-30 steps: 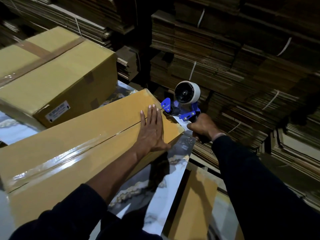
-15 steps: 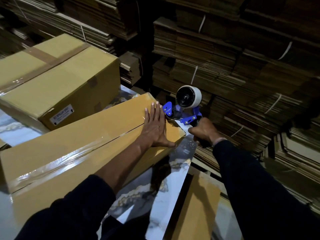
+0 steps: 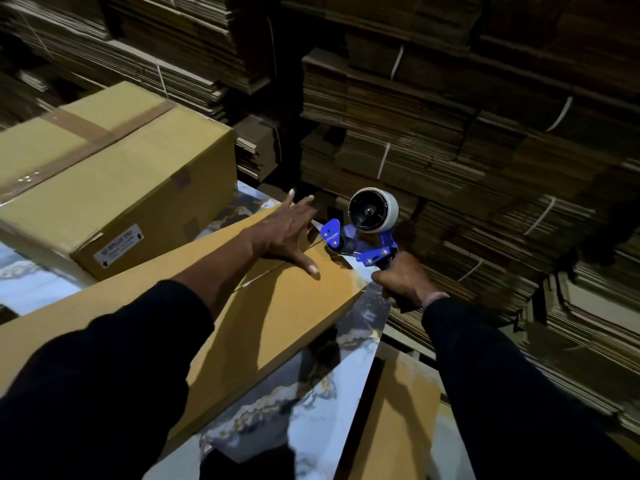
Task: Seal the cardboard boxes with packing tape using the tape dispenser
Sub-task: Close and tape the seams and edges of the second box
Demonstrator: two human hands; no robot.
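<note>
A long cardboard box (image 3: 277,320) lies across the marble-patterned table (image 3: 304,417), its top seam running toward the far end. My left hand (image 3: 287,230) presses flat on the box top near that far end, fingers spread. A blue tape dispenser (image 3: 363,233) with a white tape roll sits at the box's far edge on the seam. My right hand (image 3: 403,280) grips its handle just past the box corner. My left forearm hides part of the seam.
A second, taped cardboard box (image 3: 114,181) with a white label stands at the left, behind the long box. Bundled stacks of flat cardboard (image 3: 467,133) fill the background and right. A flat cardboard sheet (image 3: 398,420) lies below the table's right edge.
My left hand has slid farther along the box top toward its far end, fingers now spread. The dispenser and my right hand stay at the far edge. The camera has moved closer.
</note>
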